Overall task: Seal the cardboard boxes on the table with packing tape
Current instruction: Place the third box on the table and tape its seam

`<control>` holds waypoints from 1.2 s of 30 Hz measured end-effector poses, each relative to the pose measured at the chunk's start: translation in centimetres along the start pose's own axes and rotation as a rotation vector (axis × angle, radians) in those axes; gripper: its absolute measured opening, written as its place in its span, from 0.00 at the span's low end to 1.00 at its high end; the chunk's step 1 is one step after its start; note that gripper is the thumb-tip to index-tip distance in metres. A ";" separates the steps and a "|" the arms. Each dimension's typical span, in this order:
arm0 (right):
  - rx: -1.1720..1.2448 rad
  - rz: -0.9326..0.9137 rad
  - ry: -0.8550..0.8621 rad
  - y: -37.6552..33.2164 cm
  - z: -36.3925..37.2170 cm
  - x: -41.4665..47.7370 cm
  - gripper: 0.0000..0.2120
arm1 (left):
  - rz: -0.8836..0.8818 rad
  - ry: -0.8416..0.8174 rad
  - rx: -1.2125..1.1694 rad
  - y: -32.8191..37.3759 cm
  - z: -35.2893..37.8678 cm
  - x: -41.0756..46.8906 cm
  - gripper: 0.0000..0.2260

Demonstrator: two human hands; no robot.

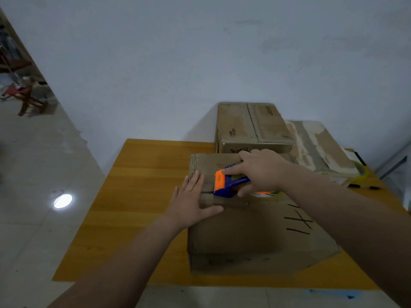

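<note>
A large cardboard box with black marker strokes on its top lies closed on the wooden table. My right hand grips a blue and orange tape dispenser, whose front end sits on the box's centre seam near the left edge. My left hand lies flat with straight fingers, pressing the box top at its left edge beside the dispenser. The tape roll peeks out under my right hand.
A second closed box stands behind the first against the wall, and a third worn box lies to its right. A black pen and a roll of tape lie at the table's right edge. A stool stands far left on the floor.
</note>
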State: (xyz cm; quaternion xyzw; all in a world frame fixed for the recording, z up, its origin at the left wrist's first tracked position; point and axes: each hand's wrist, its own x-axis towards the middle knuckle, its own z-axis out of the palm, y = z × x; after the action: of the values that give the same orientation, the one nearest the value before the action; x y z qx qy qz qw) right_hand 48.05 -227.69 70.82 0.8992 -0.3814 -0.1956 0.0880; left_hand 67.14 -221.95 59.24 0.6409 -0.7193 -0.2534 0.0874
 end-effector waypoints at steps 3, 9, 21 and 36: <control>0.098 0.043 0.026 -0.4 -0.4 0.0 0.31 | 0.015 -0.021 0.141 -1.5 -1.6 1.0 0.48; 0.381 0.133 -0.033 0.9 -1.6 1.9 0.28 | 0.041 0.039 0.363 -1.0 -2.9 1.2 0.44; 0.740 0.038 -0.627 4.4 -1.5 9.8 0.48 | -0.103 0.162 0.265 0.9 -0.1 -0.8 0.47; 0.395 -0.172 -0.329 1.2 -3.2 5.6 0.27 | -0.094 0.144 0.350 0.5 0.2 0.5 0.41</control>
State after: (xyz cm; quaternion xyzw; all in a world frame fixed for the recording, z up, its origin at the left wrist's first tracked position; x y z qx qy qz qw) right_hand 52.15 -232.56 72.47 0.8842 -0.3433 -0.2678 -0.1692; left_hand 66.57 -222.35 59.22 0.6958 -0.7134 -0.0819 0.0140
